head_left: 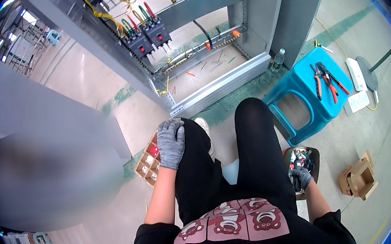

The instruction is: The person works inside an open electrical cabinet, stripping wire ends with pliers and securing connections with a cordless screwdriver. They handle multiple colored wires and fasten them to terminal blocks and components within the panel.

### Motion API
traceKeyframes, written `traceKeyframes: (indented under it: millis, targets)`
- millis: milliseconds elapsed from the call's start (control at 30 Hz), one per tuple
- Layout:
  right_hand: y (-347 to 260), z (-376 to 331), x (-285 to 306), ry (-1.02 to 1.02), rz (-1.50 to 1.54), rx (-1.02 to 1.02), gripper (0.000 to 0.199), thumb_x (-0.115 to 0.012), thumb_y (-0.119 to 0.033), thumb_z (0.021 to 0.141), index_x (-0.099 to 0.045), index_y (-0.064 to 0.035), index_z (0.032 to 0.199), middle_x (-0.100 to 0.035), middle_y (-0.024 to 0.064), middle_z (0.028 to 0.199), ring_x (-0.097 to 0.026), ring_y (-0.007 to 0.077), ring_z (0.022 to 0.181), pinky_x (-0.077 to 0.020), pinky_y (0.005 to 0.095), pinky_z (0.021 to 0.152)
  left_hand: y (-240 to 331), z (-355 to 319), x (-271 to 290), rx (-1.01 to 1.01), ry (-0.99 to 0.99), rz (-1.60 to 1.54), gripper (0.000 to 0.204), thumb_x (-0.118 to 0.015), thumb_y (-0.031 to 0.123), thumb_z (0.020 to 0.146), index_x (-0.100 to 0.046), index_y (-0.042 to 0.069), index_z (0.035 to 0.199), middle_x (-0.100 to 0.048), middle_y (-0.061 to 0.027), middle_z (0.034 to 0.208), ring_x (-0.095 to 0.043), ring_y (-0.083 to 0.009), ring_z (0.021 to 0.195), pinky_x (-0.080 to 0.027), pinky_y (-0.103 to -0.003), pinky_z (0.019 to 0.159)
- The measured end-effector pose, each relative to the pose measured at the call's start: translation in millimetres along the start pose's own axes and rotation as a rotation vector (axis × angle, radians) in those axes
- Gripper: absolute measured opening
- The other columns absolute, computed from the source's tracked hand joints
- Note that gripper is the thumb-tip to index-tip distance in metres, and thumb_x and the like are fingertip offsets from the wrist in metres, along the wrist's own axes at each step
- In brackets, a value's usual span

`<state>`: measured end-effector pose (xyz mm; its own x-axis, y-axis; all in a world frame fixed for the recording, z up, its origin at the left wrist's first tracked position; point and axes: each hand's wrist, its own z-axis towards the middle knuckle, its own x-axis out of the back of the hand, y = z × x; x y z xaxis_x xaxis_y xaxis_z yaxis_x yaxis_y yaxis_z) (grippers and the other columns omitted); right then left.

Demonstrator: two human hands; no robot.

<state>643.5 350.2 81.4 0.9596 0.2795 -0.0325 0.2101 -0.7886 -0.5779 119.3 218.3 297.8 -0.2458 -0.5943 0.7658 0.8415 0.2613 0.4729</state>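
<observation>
My left hand [172, 144], in a grey knitted glove, lies flat on my left knee with its fingers stretched out. Beside that knee, partly covered by the hand and leg, a divided wooden box [143, 170] holds small red and white parts. My right hand [302, 178], also gloved in grey, reaches down into a dark bin [314, 159] of mixed small parts and wires on my right side. Its fingertips are among the parts, so I cannot make out whether they grip anything.
Ahead stands an open grey metal cabinet frame [220, 83] with black breakers [158, 34] and coloured wires. A blue stool [306, 85] at the right bears pliers [327, 86] and similar hand tools. Nearby are a bottle [278, 60], a white power strip [356, 74] and an open cardboard box [361, 180].
</observation>
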Motion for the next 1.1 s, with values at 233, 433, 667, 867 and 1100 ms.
traceKeyframes:
  millis: [233,433,667,867,1100]
  targets:
    - [106,19,64,0.082,-0.059,0.075,0.017,-0.064,-0.012,0.076,-0.062,-0.0060,0.092,-0.062,0.0049,0.078,-0.059,0.0169,0.061,-0.0471,0.0308,0.054,0,-4,-26,-0.094,-0.062,0.028,0.014,-0.055,0.014,0.087,-0.064,0.006,0.094,-0.063,-0.0134,0.100,-0.054,-0.0324,0.098,-0.040,-0.043,0.092]
    - [72,22,31,0.244,0.148,0.017,0.013,-0.067,-0.004,0.076,-0.061,-0.0055,0.088,-0.062,0.0042,0.069,-0.059,0.0139,0.054,-0.0479,0.0294,0.049,-1,-14,-8,0.084,-0.038,0.043,0.017,-0.057,0.014,0.087,-0.064,0.004,0.099,-0.063,-0.0128,0.104,-0.054,-0.0299,0.103,-0.040,-0.040,0.095]
    - [86,51,25,0.149,0.033,-0.060,0.034,-0.062,-0.002,0.076,-0.059,-0.0161,0.106,-0.057,0.0027,0.072,-0.058,0.0199,0.058,-0.0474,0.0379,0.048,-2,1,-3,-0.034,-0.057,0.130,0.016,-0.056,0.015,0.086,-0.065,0.007,0.097,-0.062,-0.0136,0.104,-0.054,-0.0324,0.101,-0.039,-0.042,0.095]
    - [122,102,49,0.327,-0.527,-0.138,0.055,-0.070,-0.016,0.068,-0.047,-0.0058,0.116,-0.061,0.0139,0.092,-0.065,0.0282,0.075,-0.0539,0.0419,0.062,-2,-6,-6,0.049,-0.018,0.152,0.015,-0.056,0.014,0.084,-0.065,0.006,0.094,-0.062,-0.0147,0.102,-0.053,-0.0338,0.102,-0.039,-0.042,0.095]
    - [103,100,52,0.403,-0.609,-0.092,0.035,-0.054,-0.038,0.089,-0.058,-0.0073,0.104,-0.061,0.0071,0.095,-0.055,0.0182,0.082,-0.0454,0.0402,0.064,8,-5,-14,0.048,0.016,0.144,0.014,-0.057,0.013,0.082,-0.064,0.007,0.093,-0.061,-0.0170,0.099,-0.053,-0.0352,0.100,-0.040,-0.043,0.093]
